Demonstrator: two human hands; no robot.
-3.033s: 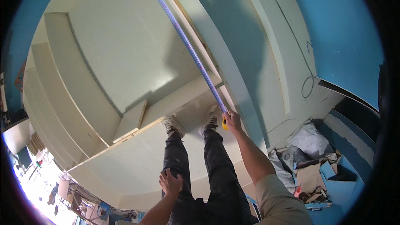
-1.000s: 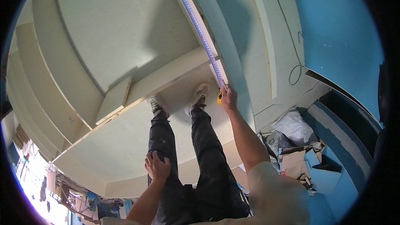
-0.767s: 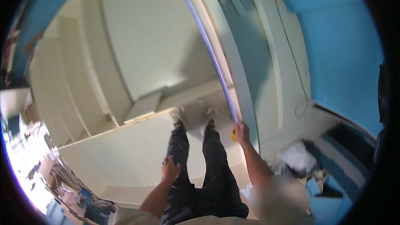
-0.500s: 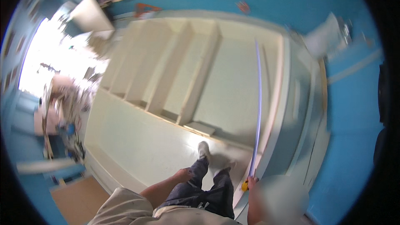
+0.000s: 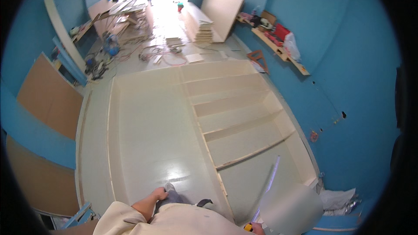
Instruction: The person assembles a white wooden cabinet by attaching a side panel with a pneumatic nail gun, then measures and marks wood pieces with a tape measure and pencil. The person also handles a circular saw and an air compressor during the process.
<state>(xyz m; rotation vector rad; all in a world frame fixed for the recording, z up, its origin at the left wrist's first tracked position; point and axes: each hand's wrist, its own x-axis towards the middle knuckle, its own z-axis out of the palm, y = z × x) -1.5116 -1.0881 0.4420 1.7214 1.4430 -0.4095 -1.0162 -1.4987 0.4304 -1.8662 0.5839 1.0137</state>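
— Where's the tape measure [image 5: 266, 187]?
— Its blade rises blurred from the right hand [image 5: 257, 228], grip unclear, at the cabinet's [image 5: 143, 117] lower right corner.
— And the left hand [image 5: 159, 193]?
— Curled loosely on the knee. Smooth cream panels, shelves [image 5: 241, 124] stepping rightward, open floor [image 5: 165, 39] beyond the far edge.

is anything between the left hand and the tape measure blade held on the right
Yes: the person's own torso and knees lie between the left hand, resting by the knee, and the extended tape measure blade that the right hand holds at the frame's bottom edge.
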